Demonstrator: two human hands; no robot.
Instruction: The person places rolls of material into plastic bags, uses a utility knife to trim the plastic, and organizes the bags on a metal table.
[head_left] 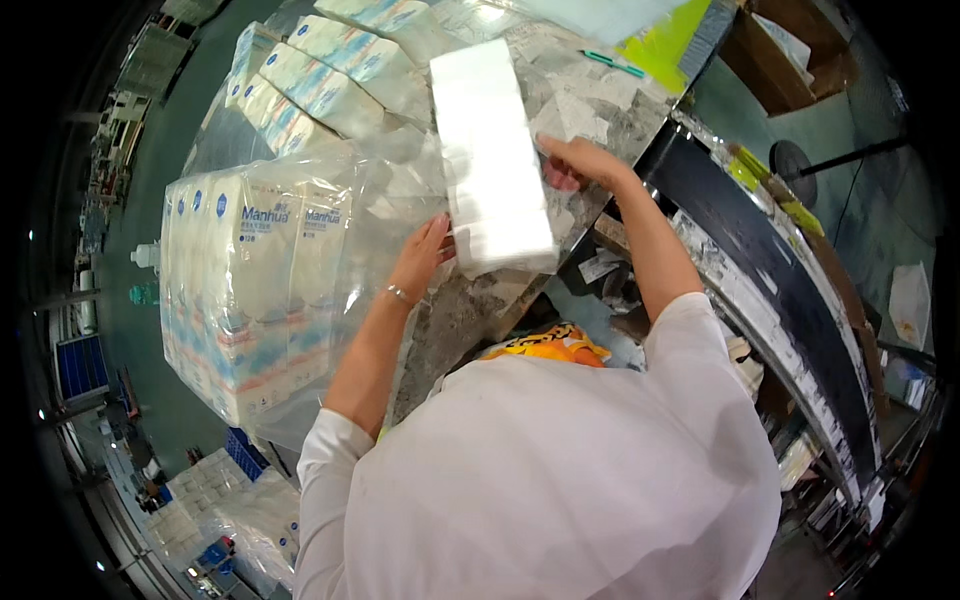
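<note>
A long, plain white block of tissue paper (492,160) is in front of me over the worktable, its surface bright with glare. My left hand (425,255), with a bracelet at the wrist, is at the block's lower left edge. Its thumb and fingers touch that side, and the fingertips are partly hidden behind the block. Along the right edge is my right hand (580,163), its index finger stretched toward the block and the other fingers loosely bent. A narrow gap seems to separate it from the block. A large clear bag (260,290) filled with tissue packs stands left of my left hand.
More wrapped tissue packs (335,75) lie at the far left of the worn worktable (455,320). A green pen-like tool (612,64) rests near the far right edge. Beyond the table's right side runs a dark conveyor belt (765,260). An open cardboard box (785,55) stands behind it.
</note>
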